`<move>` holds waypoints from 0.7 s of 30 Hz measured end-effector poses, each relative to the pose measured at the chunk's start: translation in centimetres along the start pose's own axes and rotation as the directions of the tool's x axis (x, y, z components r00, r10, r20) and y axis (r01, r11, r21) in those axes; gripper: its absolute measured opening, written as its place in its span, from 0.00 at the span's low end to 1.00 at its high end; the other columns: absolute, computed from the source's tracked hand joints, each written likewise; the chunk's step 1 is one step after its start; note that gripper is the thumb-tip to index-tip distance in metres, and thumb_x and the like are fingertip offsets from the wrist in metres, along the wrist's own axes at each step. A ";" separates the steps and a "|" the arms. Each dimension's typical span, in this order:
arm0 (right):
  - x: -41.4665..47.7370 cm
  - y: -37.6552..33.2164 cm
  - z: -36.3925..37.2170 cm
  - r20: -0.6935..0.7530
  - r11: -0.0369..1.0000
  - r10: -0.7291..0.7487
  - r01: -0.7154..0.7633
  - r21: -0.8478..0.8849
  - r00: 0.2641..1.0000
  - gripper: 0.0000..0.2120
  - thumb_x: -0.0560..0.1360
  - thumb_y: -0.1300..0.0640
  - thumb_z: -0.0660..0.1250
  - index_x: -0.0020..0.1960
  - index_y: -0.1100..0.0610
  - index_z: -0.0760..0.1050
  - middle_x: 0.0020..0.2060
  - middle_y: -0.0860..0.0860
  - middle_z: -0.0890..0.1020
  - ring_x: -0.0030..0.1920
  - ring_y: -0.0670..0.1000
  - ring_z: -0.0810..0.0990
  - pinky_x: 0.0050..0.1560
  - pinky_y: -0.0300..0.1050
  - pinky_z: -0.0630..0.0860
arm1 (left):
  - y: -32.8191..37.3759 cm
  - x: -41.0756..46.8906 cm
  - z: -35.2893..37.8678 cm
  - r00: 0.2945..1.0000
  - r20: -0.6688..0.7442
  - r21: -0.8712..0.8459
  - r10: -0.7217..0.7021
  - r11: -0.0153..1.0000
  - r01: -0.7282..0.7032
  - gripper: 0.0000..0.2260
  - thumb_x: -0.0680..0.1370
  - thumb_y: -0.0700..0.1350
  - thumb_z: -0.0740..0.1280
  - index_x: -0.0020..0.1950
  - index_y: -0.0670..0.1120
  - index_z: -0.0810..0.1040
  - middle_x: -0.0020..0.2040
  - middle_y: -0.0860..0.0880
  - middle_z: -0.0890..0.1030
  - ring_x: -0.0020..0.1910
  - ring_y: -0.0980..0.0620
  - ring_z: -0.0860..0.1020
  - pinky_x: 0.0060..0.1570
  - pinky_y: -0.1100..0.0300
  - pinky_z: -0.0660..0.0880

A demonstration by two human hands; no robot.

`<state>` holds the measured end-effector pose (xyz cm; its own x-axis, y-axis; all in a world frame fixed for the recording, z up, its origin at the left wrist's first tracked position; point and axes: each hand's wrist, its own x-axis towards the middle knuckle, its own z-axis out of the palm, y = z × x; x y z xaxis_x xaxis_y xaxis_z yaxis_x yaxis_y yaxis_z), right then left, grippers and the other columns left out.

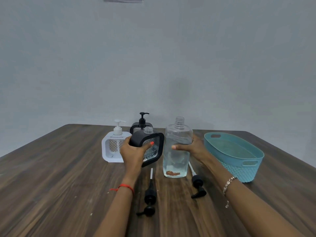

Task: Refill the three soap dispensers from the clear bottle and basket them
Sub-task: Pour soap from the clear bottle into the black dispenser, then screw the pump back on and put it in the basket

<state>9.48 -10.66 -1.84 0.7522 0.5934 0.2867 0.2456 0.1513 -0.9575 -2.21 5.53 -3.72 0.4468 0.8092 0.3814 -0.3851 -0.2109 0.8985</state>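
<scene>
There is a single view, from a wide-angle camera worn on the person's head. It faces forward and slightly downward across the wooden worktop (51, 177) toward a plain grey wall (153, 57), which fills the upper half of the frame. Both far corners of the worktop are in view. The left hand (132, 151), holding a black dispenser (147, 147), and the right hand (193, 147), holding the clear bottle (176, 151), reach in from the bottom edge and sit close to the lens, near mid-frame.
</scene>
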 end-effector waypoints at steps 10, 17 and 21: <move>-5.9 -5.1 3.0 0.190 0.402 -0.704 0.605 -0.687 0.684 0.18 0.67 0.61 0.66 0.57 0.54 0.70 0.53 0.52 0.73 0.56 0.47 0.70 0.60 0.39 0.70 | 0.0 0.3 -0.6 0.999 -0.013 -0.022 -0.030 0.999 0.030 0.20 0.60 0.37 0.80 0.48 0.44 0.77 0.42 0.48 0.82 0.42 0.49 0.80 0.41 0.58 0.77; -7.9 1.3 7.1 0.816 0.019 -0.107 0.822 -0.569 0.568 0.24 0.70 0.74 0.60 0.64 0.60 0.71 0.58 0.58 0.75 0.56 0.58 0.71 0.52 0.52 0.74 | 0.4 -0.6 -1.5 0.999 -0.006 -0.007 -0.036 0.999 0.036 0.20 0.60 0.37 0.80 0.47 0.42 0.78 0.39 0.49 0.82 0.39 0.50 0.80 0.37 0.62 0.76; -7.7 2.0 7.9 0.801 0.023 -0.099 0.806 -0.592 0.591 0.19 0.72 0.73 0.59 0.61 0.64 0.72 0.55 0.60 0.76 0.56 0.58 0.71 0.52 0.55 0.74 | 1.0 -1.0 -2.1 0.999 0.025 0.011 -0.032 0.999 0.032 0.19 0.60 0.37 0.80 0.47 0.42 0.79 0.39 0.51 0.82 0.38 0.51 0.81 0.35 0.64 0.77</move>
<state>-0.62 -8.68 -6.20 -0.0696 0.9686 0.2387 0.9735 0.0138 0.2281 -4.76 5.67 -3.70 0.4787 0.8017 0.3579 -0.3618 -0.1914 0.9124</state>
